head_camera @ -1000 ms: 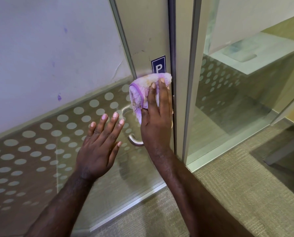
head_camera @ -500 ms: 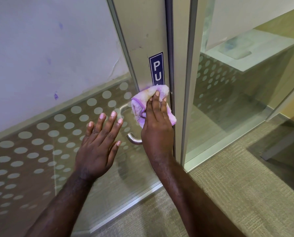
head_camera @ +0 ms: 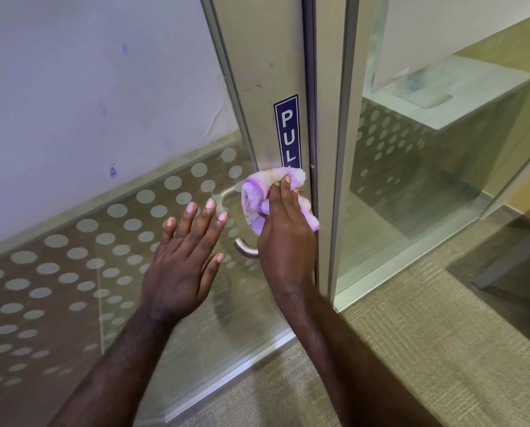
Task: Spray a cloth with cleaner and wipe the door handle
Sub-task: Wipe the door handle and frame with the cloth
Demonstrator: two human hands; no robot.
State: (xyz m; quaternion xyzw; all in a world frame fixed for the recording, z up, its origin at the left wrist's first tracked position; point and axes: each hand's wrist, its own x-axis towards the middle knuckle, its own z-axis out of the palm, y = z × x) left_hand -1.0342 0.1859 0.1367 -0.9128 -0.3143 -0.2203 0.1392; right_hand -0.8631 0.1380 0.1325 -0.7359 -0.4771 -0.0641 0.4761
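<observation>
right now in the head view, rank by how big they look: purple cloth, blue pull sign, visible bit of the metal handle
1. Purple cloth, partly hidden under the right hand.
2. Blue pull sign, slightly smaller; its bottom is hidden, so this is close.
3. Metal handle, smallest.

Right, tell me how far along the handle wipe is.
Done, apparently: the spraying, since no bottle shows. In hand: the right hand presses the purple cloth on the door stile just below the PULL sign; the left hand is spread open by the glass. Left: the door handle curve below looks uncovered.
</observation>
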